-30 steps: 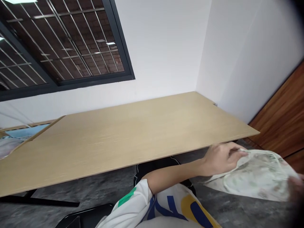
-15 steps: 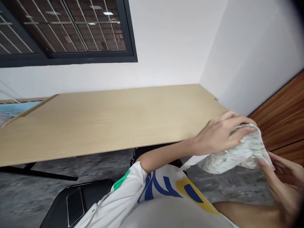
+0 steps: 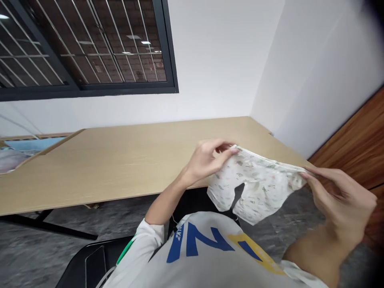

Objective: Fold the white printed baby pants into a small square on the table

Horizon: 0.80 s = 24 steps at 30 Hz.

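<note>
A small pair of white shorts (image 3: 258,184) with a fine floral print hangs stretched between my hands, in front of the table's near right edge. The waistband runs along the top and the two legs droop below, with a dark gap between them. My left hand (image 3: 210,158) pinches the left end of the waistband between thumb and fingers. At the opposite end, my right hand (image 3: 339,196) grips the waistband's corner the same way.
A light wood table (image 3: 126,160) reaches back to the white wall under a barred window (image 3: 114,48). Lower left is a black chair (image 3: 81,260) with a phone-like dark rectangle (image 3: 95,266) on it. Wood-grain panels (image 3: 354,140) stand at the right. Light-blue cloth (image 3: 33,144) lies far left.
The shorts were bunched up at the right; now they are spread out by the waistband. My left hand has moved left, and my right hand has risen slightly with its end.
</note>
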Each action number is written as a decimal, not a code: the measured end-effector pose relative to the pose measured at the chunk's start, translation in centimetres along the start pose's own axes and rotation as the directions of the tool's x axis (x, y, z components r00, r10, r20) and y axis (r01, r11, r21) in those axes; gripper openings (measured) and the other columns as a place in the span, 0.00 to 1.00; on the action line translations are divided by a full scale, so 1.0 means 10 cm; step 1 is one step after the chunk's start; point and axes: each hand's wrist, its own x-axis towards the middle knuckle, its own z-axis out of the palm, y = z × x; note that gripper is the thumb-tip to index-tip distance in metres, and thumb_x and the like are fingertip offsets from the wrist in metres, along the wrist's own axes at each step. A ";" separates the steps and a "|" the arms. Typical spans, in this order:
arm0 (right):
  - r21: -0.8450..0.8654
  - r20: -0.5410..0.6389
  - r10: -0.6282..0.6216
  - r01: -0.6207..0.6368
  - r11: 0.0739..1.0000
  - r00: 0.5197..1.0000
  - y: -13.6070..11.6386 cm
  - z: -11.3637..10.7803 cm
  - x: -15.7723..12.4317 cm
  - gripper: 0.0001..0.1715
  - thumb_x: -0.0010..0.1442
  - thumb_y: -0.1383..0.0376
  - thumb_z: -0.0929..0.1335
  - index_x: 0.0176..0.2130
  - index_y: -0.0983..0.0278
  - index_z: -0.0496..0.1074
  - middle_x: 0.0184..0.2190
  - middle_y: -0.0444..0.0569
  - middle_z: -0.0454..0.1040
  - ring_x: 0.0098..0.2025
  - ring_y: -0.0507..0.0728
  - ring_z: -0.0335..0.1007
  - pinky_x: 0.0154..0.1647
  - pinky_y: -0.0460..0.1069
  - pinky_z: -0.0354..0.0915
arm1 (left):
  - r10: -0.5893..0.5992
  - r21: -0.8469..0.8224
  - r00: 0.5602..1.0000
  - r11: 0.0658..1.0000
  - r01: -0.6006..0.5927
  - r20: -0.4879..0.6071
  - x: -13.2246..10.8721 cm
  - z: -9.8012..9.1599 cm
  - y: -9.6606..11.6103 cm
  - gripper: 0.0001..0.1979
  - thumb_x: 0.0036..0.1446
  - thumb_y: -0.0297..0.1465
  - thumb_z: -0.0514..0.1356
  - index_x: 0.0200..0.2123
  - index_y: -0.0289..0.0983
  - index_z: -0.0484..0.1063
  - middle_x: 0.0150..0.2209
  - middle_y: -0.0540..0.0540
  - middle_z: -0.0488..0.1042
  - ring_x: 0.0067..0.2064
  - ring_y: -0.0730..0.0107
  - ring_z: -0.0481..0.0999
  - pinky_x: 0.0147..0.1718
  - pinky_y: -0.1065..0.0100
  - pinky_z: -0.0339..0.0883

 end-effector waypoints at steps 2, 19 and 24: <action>0.093 -0.019 -0.113 0.114 0.989 0.993 -0.09 0.13 0.18 0.16 0.61 0.66 0.76 0.47 0.47 0.81 0.37 0.47 0.83 0.34 0.62 0.80 0.37 0.58 0.74 | 0.042 0.134 0.999 0.990 -0.039 -0.025 -0.06 -0.25 -0.07 0.09 0.67 0.38 0.63 0.45 0.41 0.80 0.37 0.49 0.84 0.37 0.69 0.83 0.40 0.65 0.78; 0.418 0.134 -0.592 0.496 0.761 0.795 -0.78 1.13 1.07 0.09 0.70 0.66 0.70 0.50 0.58 0.76 0.41 0.48 0.82 0.41 0.58 0.80 0.44 0.54 0.76 | 0.150 0.521 0.981 0.851 -0.063 -0.126 -0.32 -1.71 0.05 0.10 0.63 0.37 0.65 0.48 0.48 0.78 0.38 0.53 0.81 0.36 0.68 0.78 0.39 0.60 0.77; 0.466 0.221 -0.595 0.452 0.760 0.773 -0.83 1.44 1.17 0.10 0.71 0.69 0.65 0.50 0.60 0.73 0.42 0.49 0.80 0.42 0.57 0.78 0.44 0.54 0.73 | 0.038 0.506 0.999 0.862 -0.019 -0.028 -0.35 -1.83 -0.23 0.09 0.65 0.34 0.60 0.47 0.48 0.75 0.40 0.52 0.80 0.40 0.67 0.78 0.39 0.62 0.75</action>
